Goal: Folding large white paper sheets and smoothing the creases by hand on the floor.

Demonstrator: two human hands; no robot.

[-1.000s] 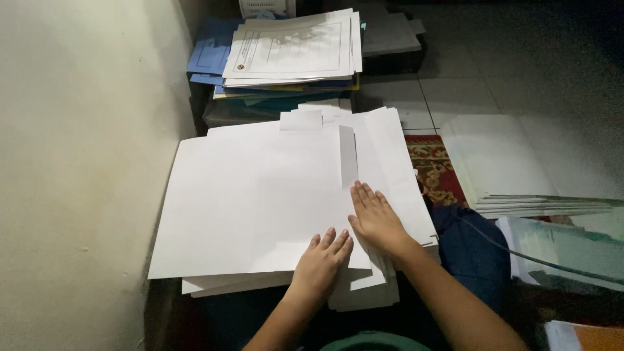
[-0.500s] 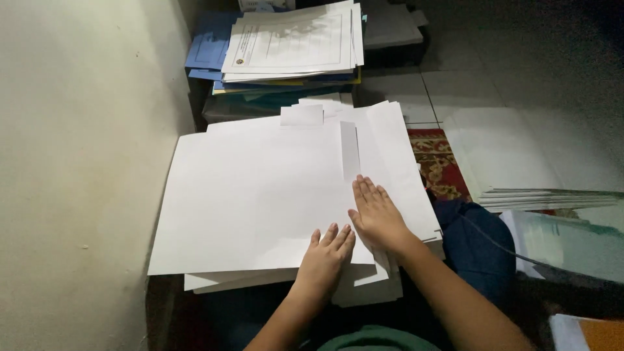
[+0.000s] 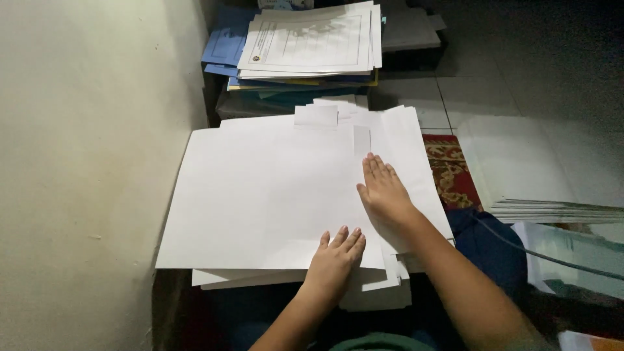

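Right hand (image 3: 383, 188) lies flat, fingers together and stretched out, palm down on the right edge of the big white sheet (image 3: 266, 195), grasping nothing. Left hand (image 3: 336, 257) is flat too, fingers pointing away from the person, pressing the sheet's near edge close to its near right corner. The sheet sits on top of a pile of white paper (image 3: 364, 286), its long axis running left to right, the far edge toward the wall end, the left edge close along the cream wall (image 3: 78, 175). Against half a second ago, both hands sit in the same spots and the sheet has not shifted; only the view has tipped slightly. A narrow paper strip (image 3: 361, 140) stands just beyond the right fingertips, and small paper slips (image 3: 316, 116) lie at the sheet's far edge. Beyond them, a stack of printed documents (image 3: 312, 42) rests on blue folders (image 3: 224, 45). To the right, another white stack (image 3: 539, 175) lies on the floor, a patterned rug (image 3: 448, 172) between the two.
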